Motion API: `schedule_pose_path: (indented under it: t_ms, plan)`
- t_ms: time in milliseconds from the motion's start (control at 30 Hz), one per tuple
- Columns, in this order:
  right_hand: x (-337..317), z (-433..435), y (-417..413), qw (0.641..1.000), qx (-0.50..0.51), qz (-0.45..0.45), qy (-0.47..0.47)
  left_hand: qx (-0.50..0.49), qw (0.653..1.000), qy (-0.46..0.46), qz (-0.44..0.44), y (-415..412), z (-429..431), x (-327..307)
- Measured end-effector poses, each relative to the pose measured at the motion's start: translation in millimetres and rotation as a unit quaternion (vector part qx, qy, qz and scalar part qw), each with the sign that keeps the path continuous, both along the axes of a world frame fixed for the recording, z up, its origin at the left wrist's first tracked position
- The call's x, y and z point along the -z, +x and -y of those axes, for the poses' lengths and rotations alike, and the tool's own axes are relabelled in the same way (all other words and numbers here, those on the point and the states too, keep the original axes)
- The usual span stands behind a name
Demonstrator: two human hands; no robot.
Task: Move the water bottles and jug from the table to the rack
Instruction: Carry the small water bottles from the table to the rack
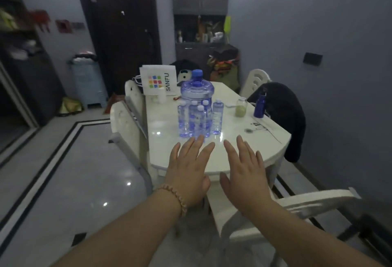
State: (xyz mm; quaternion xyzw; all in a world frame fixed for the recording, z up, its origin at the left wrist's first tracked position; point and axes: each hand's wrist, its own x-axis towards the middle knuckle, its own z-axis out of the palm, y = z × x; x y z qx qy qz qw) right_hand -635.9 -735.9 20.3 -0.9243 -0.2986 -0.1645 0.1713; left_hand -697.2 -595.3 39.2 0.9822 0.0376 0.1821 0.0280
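the water bottles (196,118), five or so small clear ones with white caps, stand upright in a tight cluster near the middle of the white table (250,150). the jug (197,90), blue-capped and much wider, stands right behind them at their 12 o'clock, touching or nearly so. one bottle stands slightly apart at the cluster's 3 o'clock. no rack is surely in view; the dim shelving at the far left edge may be it, but the frame is too dark to say.

the left hand (188,167) hovers at the cluster's 6 o'clock, palm down, fingers spread flat, its fingertips just short of the nearest bottle's base. the right hand (244,169) lies at about 5 o'clock from the cluster, equally flat and splayed, a little farther off. both hands are empty and touch nothing. the left looks nearer; since the bottles' long axes run vertical, a side wrap around a body seems the likely grasp.

further out, a jar (241,107) and a dark blue flask (260,106) sit at 3 o'clock, and a white bag (159,79) at 11.
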Motion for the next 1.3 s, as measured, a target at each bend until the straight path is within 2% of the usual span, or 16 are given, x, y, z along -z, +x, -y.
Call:
schedule_pose_path:
  t_ms: [467, 633, 1000, 1133, 1300]
  plan:
    - [38.7, -193.8, 107.7, 0.997, 0.048, -0.053, -0.008, 0.002, 0.995, 0.067, -0.069, 99.8, -197.7, 19.6]
    - [43.2, -240.8, 145.6, 0.995, 0.067, -0.058, -0.037, 0.000, 0.994, 0.057, -0.090, 143.7, -264.3, 24.2]
    - [78.4, -307.1, 204.4, 0.955, 0.270, -0.101, -0.067, 0.201, 0.971, 0.067, -0.114, 280.0, -351.5, 64.5]
    - [90.1, -341.0, 214.1, 0.940, 0.309, -0.119, -0.075, 0.269, 0.957, 0.065, -0.087, 330.2, -375.5, 79.2]
    - [91.3, -353.0, 238.8, 0.933, 0.337, -0.099, -0.075, 0.295, 0.952, 0.054, -0.066, 374.7, -369.1, 100.2]
